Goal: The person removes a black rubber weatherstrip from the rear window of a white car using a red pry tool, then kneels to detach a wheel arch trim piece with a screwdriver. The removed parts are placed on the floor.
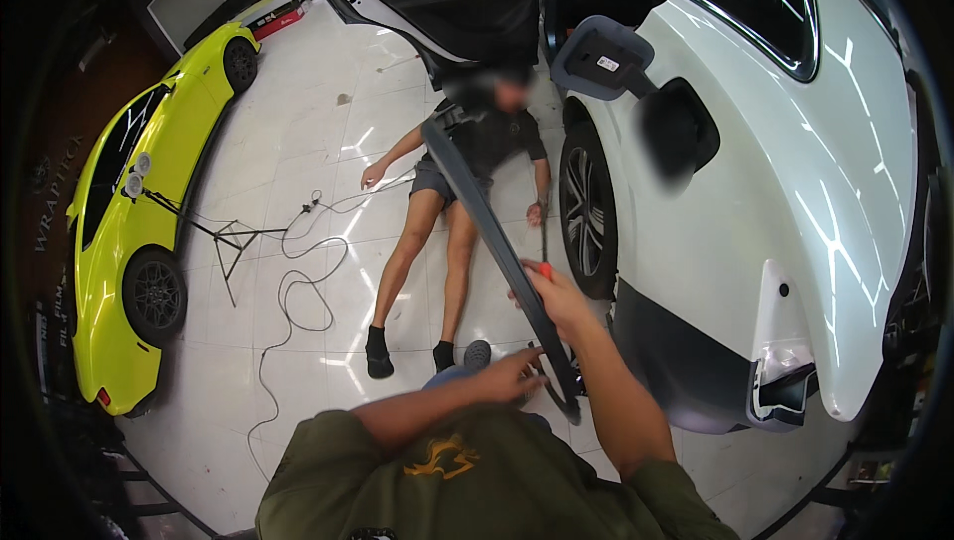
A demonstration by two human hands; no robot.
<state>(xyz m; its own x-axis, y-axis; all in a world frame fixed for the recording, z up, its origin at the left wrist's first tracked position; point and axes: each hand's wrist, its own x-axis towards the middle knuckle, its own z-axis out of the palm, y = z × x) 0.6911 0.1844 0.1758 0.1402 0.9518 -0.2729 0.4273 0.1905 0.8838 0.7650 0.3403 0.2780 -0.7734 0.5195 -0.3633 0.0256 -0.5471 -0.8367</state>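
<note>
We have a long, slim, dark grey strip (484, 210) slanting down from left to right ahead of us, its upper end over the other person (505, 138), its narrower lower end near the white car (725, 232); it bows gently and has a matte look. Our left hand (509, 377) has its fingers loosely parted near the lower end; we cannot tell whether they grip. Our right hand (564, 304) holds the strip higher up, fingers curled around it, a small red piece (545, 269) at the fingertips.
</note>
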